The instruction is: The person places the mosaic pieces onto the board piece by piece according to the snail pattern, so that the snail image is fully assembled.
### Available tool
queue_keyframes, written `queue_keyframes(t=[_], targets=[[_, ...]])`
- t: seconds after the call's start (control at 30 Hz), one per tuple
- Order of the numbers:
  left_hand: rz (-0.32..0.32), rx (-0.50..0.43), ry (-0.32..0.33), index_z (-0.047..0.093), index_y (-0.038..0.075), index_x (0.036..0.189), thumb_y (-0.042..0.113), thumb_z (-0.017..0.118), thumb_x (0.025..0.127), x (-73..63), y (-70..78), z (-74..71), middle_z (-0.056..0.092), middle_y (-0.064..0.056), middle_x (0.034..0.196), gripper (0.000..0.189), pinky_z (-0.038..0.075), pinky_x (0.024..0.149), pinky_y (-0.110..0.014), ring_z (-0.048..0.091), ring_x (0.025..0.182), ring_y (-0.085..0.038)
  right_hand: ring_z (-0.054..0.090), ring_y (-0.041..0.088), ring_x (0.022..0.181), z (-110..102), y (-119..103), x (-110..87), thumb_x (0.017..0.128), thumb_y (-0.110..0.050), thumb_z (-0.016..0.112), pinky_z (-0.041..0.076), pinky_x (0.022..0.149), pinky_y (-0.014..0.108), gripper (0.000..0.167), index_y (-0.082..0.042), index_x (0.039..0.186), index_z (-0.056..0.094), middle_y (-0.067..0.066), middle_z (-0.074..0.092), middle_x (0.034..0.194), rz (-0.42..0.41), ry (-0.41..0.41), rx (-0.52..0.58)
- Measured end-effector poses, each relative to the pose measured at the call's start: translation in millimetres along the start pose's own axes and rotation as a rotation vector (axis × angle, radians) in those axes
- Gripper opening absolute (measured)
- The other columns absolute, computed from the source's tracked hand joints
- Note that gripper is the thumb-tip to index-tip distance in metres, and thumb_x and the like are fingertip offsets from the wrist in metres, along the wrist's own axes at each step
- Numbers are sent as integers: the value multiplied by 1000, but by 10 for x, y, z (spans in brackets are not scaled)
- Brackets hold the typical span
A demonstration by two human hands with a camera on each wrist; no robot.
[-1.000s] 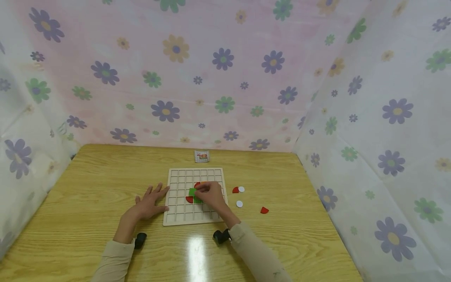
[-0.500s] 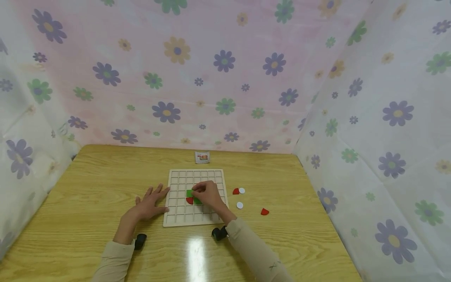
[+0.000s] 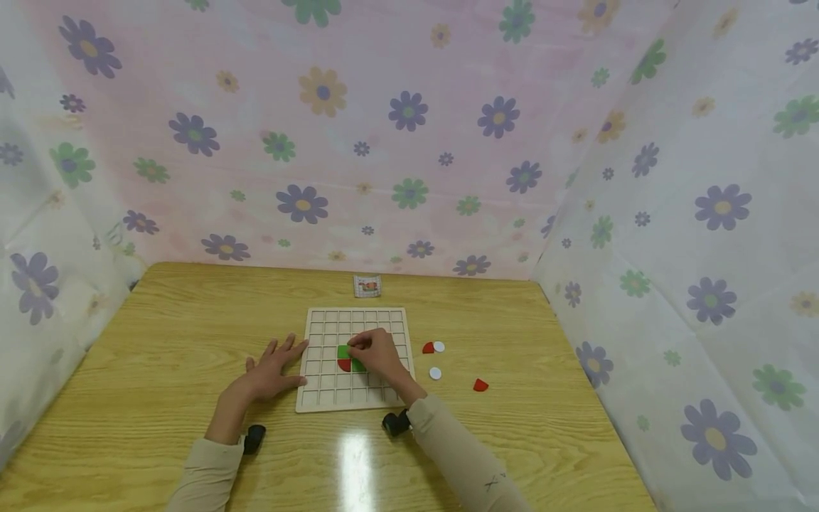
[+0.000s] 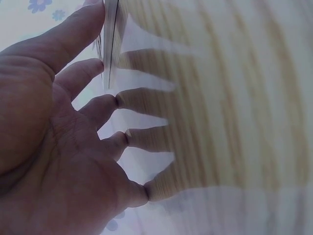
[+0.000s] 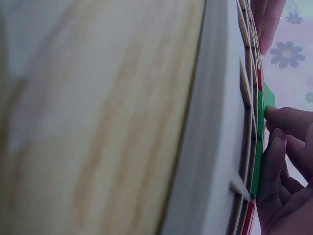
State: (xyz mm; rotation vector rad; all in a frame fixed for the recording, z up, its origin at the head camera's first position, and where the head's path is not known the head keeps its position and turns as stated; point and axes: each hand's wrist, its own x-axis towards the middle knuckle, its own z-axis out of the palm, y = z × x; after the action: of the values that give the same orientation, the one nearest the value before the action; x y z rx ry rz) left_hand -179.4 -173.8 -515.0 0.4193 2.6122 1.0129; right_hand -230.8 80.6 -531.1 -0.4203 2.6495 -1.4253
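Note:
A pale wooden grid board [image 3: 323, 398] lies on the table. My right hand [image 3: 379, 353] is over its middle and pinches a green square tile [image 3: 343, 351] between thumb and fingers. In the right wrist view this tile [image 5: 268, 96] is tilted up from the board. A red quarter-circle tile [image 3: 345, 365] and another green tile [image 3: 358, 365] sit in the grid just below it; the right hand hides other tiles. My left hand [image 3: 269, 375] rests with fingers spread, thumb and fingertips at the board's left edge. The left wrist view shows its fingertips [image 4: 116, 101] touching the tabletop.
Right of the board lie a red quarter-circle piece [image 3: 428, 348] against a white disc [image 3: 439, 346], a second white disc [image 3: 435, 373] and another red piece [image 3: 480, 385]. A small picture card [image 3: 367, 286] lies behind the board. Flowered sheets [image 3: 358, 163] enclose the table.
My right hand has shifted slightly left with the green tile, which is now above the red quarter-circle tile. The left hand has stayed at the board's edge.

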Motion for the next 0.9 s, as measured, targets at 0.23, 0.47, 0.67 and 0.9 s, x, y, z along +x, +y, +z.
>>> queue_keyframes(t=[0.23, 0.47, 0.67, 0.9], targets=[[2, -1, -2, 33, 3, 158, 29, 71, 96, -3, -16, 9, 12, -31, 165, 78, -1, 101, -88, 0, 148, -61, 64, 7, 75, -1, 7, -7, 93, -8, 74, 53, 69, 23, 10, -4, 98, 81, 6, 76, 89, 11, -4, 7], [3, 17, 8, 34, 4, 158, 31, 71, 96, 12, -19, 13, 14, -31, 164, 77, 1, 101, -89, 3, 148, -61, 67, 9, 78, -5, 7, 8, 93, -8, 75, 55, 70, 24, 9, -4, 97, 81, 8, 76, 90, 18, -8, 14], [4, 7, 4, 34, 3, 158, 31, 71, 96, 8, -14, 12, 13, -32, 164, 77, 0, 101, -89, 2, 148, -61, 64, 6, 74, 0, 7, 16, 91, -9, 77, 54, 68, 23, 6, -5, 94, 81, 5, 75, 86, 26, -11, 17], [9, 0, 4, 34, 3, 158, 29, 71, 96, 10, -21, 6, 13, -32, 164, 76, 0, 100, -89, 2, 147, -61, 65, 8, 74, -15, -30, 21, 91, -9, 77, 54, 68, 25, 6, -5, 94, 81, 5, 76, 86, 30, -22, -5]])
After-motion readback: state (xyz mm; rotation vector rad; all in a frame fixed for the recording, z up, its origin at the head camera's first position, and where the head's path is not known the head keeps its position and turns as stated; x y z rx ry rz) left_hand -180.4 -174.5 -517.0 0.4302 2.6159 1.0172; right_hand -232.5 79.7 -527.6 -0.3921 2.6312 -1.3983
